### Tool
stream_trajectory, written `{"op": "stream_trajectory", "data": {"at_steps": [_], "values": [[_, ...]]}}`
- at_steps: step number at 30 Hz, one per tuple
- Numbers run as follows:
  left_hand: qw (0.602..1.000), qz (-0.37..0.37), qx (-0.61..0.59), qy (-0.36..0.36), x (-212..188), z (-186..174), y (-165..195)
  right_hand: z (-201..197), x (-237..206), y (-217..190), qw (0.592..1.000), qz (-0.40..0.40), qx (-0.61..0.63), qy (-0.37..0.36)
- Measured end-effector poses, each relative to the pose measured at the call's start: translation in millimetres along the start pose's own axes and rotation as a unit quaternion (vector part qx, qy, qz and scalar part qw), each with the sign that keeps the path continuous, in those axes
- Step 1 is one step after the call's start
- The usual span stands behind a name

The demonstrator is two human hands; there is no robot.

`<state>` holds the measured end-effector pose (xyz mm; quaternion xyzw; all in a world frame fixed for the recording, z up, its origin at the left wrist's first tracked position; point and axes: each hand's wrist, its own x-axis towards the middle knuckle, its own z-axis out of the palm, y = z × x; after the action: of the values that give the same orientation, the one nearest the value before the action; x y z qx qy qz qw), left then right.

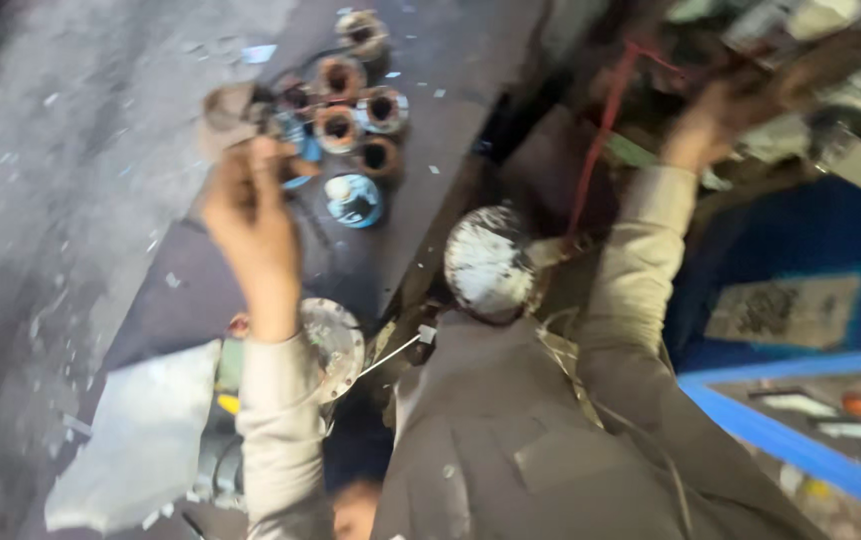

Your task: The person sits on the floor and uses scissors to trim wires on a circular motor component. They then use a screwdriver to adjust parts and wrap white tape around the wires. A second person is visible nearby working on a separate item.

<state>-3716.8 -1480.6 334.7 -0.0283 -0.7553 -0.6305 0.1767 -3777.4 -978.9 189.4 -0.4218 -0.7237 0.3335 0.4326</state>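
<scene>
we look down on a blurred workshop scene. the largest thing is the grey concrete floor, filling the left side and littered with pale scraps. next comes the dark sheet lying on it, running from the top centre down toward the lower left. at the right edge stands a blue cabinet, and below it a blue-rimmed tray holding small tools too blurred to name.

a grey cloth lies at the lower left end of the dark sheet, with a round metal end plate just beside it. near the sheet's right edge sits a round white-spattered object; we cannot tell what it is.

toward the top of the sheet a cluster of wound motor stators sits close together, copper showing inside their rings, with a blue-edged round part just below them.

our left hand is raised over the sheet, its grip clenched around a small brownish part, held above the stators' left side. our right hand reaches up into the cluttered machinery at the upper right, near a red wire; blur hides its fingers, so we cannot tell its grip.
</scene>
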Motion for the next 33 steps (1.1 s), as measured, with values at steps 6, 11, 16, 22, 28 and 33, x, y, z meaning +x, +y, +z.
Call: {"op": "stream_trajectory", "data": {"at_steps": [6, 11, 16, 22, 28, 33], "values": [[0.991, 0.006, -0.058, 0.122, -18.7, 17.1, 4.6, -2.9, -147.3, -106.1, 0.919, -0.187, 0.274, -0.213], [0.969, -0.011, 0.0, 0.246, -61.4, 21.0, 15.3, -87.0, -317.2, -203.7, 0.697, -0.084, 0.417, -0.577], [0.933, -0.033, 0.159, 0.322, -120.7, 24.8, 13.5, -114.5, -347.7, -239.0, 0.664, -0.067, 0.388, -0.636], [0.905, -0.088, -0.023, 0.416, -159.3, 29.9, -13.5, -124.6, -357.1, -199.8, 0.598, -0.063, 0.376, -0.705], [0.84, -0.112, -0.304, 0.434, -175.5, 6.6, -47.4, -129.2, -354.0, -176.8, 0.489, 0.018, 0.37, -0.79], [0.842, -0.153, -0.313, 0.412, -195.8, 22.4, -41.4, -133.6, -337.2, -164.4, 0.452, -0.019, 0.333, -0.828]]}}
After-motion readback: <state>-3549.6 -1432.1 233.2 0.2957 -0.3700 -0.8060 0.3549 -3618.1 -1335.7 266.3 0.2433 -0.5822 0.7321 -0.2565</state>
